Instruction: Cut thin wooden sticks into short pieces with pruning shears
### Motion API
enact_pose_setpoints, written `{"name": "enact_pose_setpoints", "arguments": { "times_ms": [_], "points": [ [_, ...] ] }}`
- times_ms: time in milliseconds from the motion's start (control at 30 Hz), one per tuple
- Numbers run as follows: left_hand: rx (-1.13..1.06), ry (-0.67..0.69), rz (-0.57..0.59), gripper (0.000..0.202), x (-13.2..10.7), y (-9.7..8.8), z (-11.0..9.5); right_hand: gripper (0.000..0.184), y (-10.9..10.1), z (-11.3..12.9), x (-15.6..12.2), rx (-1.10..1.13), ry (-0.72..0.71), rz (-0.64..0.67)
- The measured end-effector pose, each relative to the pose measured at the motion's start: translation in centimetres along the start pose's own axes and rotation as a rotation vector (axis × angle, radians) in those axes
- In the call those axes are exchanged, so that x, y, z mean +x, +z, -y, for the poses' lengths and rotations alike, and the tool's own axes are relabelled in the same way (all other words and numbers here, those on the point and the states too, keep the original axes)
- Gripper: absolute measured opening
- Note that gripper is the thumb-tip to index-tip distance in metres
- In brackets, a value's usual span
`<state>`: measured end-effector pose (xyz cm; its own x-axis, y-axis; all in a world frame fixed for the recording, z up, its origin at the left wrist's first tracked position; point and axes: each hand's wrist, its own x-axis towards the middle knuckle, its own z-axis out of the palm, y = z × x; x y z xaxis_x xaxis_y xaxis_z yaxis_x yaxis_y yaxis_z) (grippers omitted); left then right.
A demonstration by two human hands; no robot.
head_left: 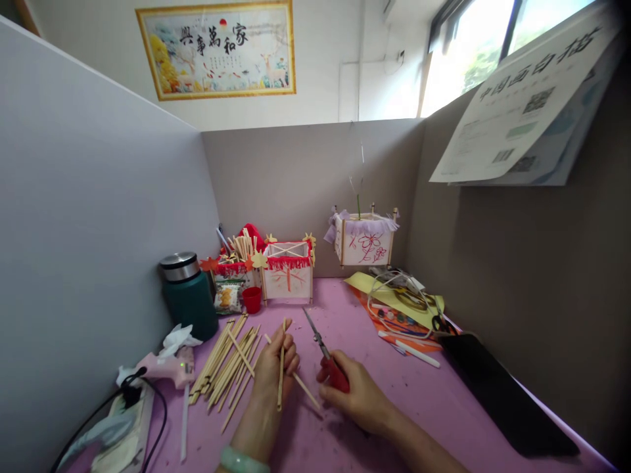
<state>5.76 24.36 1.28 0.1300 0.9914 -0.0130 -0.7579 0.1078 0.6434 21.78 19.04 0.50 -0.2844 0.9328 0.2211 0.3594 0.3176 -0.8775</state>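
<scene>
Left hand (271, 361) clasps sticks (280, 387), right hand (355, 393) grips a tool (337, 376); I fear slack fingers could drop a stick.

Left hand (274, 361) grips sticks (280, 384); right hand (362, 394), scissors (338, 376).

Pale stick (307, 391) partly hidden behind the left hand (269, 362), green bracelet (242, 461) cropped by the bottom edge

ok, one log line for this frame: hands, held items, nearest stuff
left hand: holding two sticks; right hand: holding red-handled scissors; scissors-sticks: apart; left of left hand: stick pile; left side: pink glue gun
</scene>
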Motion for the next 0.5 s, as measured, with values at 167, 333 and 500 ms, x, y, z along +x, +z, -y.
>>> {"name": "enact_pose_setpoints", "arguments": {
  "times_ms": [167, 333, 500],
  "points": [
    [-0.080, 0.026, -0.075, 0.014, -0.1, 0.3, 0.3, 0.013, 0.9, 0.6, -0.1, 0.032, -0.057, -0.030],
    [-0.186, 0.049, -0.100, 0.011, -0.1, 0.0, 0.3, 0.016, 1.3, 0.0, 0.0, 0.089, -0.026, 0.005],
    [-0.231, 0.086, -0.103, 0.015, 0.2, -0.3, -0.3, 0.025, 0.7, -0.5, 0.3, 0.272, -0.016, -0.028]
  ]
}}
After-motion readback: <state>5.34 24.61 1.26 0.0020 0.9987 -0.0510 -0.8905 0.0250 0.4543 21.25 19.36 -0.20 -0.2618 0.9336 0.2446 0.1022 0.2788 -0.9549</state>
